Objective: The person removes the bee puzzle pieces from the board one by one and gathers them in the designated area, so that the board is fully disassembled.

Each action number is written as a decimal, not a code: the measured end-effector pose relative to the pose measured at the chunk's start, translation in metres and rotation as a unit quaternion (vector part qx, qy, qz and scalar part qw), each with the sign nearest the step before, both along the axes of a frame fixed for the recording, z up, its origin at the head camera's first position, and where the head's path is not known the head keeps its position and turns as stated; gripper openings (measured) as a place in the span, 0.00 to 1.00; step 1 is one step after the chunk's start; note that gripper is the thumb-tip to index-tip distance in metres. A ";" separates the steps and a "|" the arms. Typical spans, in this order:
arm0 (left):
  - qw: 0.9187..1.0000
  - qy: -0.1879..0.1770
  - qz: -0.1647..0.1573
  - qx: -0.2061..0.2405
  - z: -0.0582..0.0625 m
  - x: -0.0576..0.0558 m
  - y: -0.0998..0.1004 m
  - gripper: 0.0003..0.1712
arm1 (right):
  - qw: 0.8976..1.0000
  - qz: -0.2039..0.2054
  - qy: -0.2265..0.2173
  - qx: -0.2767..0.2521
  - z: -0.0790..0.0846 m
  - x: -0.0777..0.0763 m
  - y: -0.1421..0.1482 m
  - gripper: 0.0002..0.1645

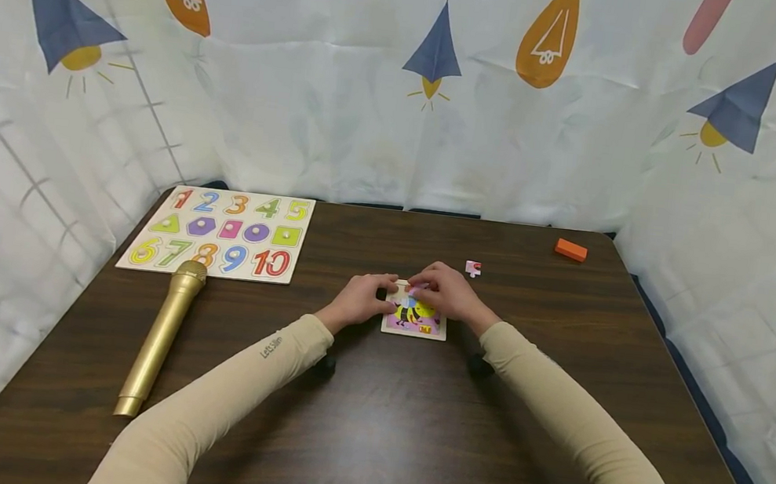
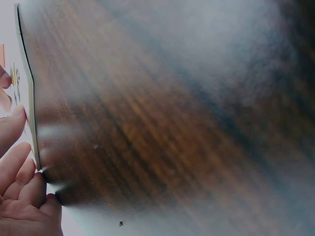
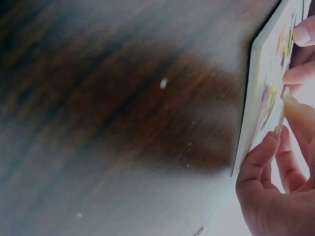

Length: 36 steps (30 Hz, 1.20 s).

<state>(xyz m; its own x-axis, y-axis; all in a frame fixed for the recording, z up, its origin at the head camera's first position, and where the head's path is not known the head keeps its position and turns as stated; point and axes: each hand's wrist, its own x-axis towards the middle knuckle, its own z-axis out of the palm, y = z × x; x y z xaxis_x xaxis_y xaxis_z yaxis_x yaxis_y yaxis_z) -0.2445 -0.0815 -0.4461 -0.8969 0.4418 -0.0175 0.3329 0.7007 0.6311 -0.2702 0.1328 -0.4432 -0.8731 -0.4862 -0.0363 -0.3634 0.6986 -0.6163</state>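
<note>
A small square jigsaw board [image 1: 415,334] with a yellow-and-black bee picture lies on the table between both hands. At its left side, my left hand [image 1: 358,300] holds the board, thumb and forefinger over its edge and face. My right hand [image 1: 452,293] reaches over the upper right part of the board. Between thumb and fingers it pinches a thin puzzle piece [image 3: 279,120], tilted close over the picture in the right wrist view. Beyond the right hand, a loose pink puzzle piece [image 1: 474,267] lies on the table.
A number-and-shape board [image 1: 249,255] lies at the back left, with a gold microphone [image 1: 159,344] in front, its head overlapping the board's edge in the head view. An orange block [image 1: 571,250] sits near the far right corner. A patterned curtain [image 1: 373,114] hangs behind the table.
</note>
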 end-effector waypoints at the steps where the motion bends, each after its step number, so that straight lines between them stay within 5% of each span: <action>1: 1.000 0.000 0.000 0.000 0.000 0.000 0.000 0.23 | 1.000 0.000 0.002 -0.003 0.000 0.000 0.001 0.15; 10: 1.000 0.006 0.001 -0.002 0.002 0.001 0.001 0.22 | 0.999 -0.005 0.013 -0.031 0.001 -0.006 0.014 0.15; 20: 1.000 0.004 0.006 0.000 0.001 0.001 0.001 0.22 | 0.997 -0.058 0.046 -0.015 0.004 -0.021 0.052 0.15; 36: 1.000 0.004 0.007 0.002 -0.001 0.001 0.002 0.22 | 0.992 -0.122 0.022 0.003 0.008 -0.037 0.115 0.19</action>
<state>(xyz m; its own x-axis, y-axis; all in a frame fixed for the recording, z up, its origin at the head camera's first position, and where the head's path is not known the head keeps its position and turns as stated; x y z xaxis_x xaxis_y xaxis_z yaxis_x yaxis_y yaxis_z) -0.2436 -0.0800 -0.4469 -0.9029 0.4299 -0.0079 0.3290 0.7026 0.6309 -0.3071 0.2482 -0.4348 -0.9655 -0.2603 0.0025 -0.2097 0.7722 -0.5997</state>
